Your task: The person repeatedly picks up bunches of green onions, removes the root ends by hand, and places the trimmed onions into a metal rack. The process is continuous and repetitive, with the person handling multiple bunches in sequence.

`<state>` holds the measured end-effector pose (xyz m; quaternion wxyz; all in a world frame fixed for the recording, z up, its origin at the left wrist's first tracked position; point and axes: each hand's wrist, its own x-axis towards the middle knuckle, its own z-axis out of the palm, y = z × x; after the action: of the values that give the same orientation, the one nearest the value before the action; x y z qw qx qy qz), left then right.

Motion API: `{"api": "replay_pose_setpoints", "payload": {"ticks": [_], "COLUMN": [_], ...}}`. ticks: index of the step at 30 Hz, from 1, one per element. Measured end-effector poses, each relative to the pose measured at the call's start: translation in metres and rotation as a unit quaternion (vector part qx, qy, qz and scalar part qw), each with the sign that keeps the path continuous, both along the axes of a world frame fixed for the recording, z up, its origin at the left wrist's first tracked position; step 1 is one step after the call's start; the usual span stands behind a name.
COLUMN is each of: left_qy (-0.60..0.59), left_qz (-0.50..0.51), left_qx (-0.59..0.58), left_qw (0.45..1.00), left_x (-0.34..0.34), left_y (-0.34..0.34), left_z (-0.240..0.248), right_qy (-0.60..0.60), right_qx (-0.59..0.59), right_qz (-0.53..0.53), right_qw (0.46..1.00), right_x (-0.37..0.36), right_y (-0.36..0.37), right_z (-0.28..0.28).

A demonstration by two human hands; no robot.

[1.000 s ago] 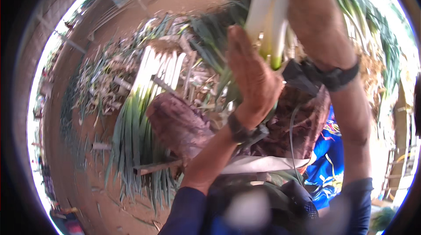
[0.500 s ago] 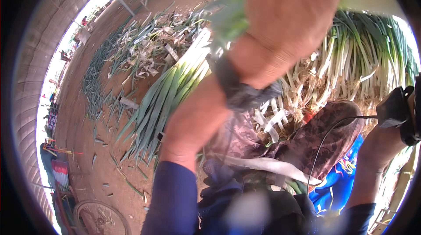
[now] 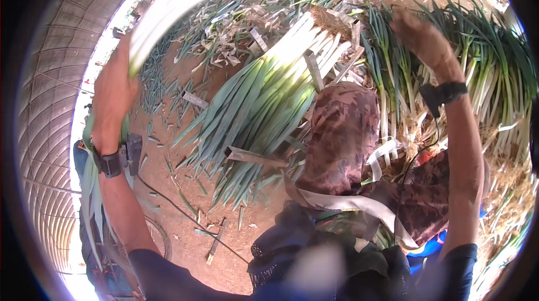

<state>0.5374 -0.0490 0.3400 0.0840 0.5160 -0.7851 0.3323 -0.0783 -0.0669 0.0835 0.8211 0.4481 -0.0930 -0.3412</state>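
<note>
My left hand (image 3: 114,94) is raised at the far left and grips a bunch of leeks (image 3: 168,6). Their white stalks blur upward to the top, and their green leaves hang down past my wrist. My right hand (image 3: 418,36) reaches out at the upper right over a heap of uncleaned leeks (image 3: 488,76), fingers curled loosely, holding nothing that I can see. Between my arms lies a stack of trimmed leeks (image 3: 264,99) on the dirt, white ends pointing away from me. My knee in patterned cloth (image 3: 343,132) sits in the middle.
Wooden slats (image 3: 255,157) lie across and beside the trimmed stack. Peeled leaves and scraps (image 3: 224,37) litter the brown dirt floor (image 3: 191,228) behind it. A cable (image 3: 179,205) runs from my left wrist device. A curved greenhouse roof (image 3: 62,48) arches at the left.
My left hand swung from the centre out to the far left, carrying the leek bunch. My right hand let go of it and came up from the lower right toward the heap.
</note>
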Motion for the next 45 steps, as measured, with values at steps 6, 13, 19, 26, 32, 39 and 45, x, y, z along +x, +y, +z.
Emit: {"api": "replay_pose_setpoints", "payload": {"ticks": [6,13,19,26,32,39,45], "left_qy": [0.025,0.090,-0.071,-0.164,-0.182,-0.200,-0.155], "left_qz": [0.088,-0.024,-0.070,-0.176,-0.160,-0.145,-0.156], "left_qx": [0.305,0.428,0.325,0.245,0.257,0.243,0.257], "left_qw": [0.948,0.899,0.940,0.939,0.936,0.938,0.941], "left_x": [0.030,-0.077,-0.159,-0.138,-0.132,-0.125,-0.129], "left_y": [-0.073,-0.179,-0.256,-0.257,-0.267,-0.269,-0.266], "left_z": [-0.136,-0.321,-0.409,-0.457,-0.466,-0.474,-0.473], "right_qy": [0.815,0.821,0.921,0.961,0.867,0.928,0.918], "right_qx": [-0.223,-0.196,-0.214,-0.051,-0.065,-0.143,-0.230], "right_qz": [-0.034,0.196,0.234,0.260,0.454,0.309,0.138], "right_qw": [0.534,0.500,0.227,-0.080,-0.196,0.152,0.291], "right_x": [0.035,0.113,0.129,-0.010,-0.037,-0.098,-0.120], "right_y": [0.050,0.106,0.110,0.042,0.002,-0.012,0.018], "right_z": [-0.187,-0.306,-0.346,-0.339,-0.371,-0.318,-0.274]}}
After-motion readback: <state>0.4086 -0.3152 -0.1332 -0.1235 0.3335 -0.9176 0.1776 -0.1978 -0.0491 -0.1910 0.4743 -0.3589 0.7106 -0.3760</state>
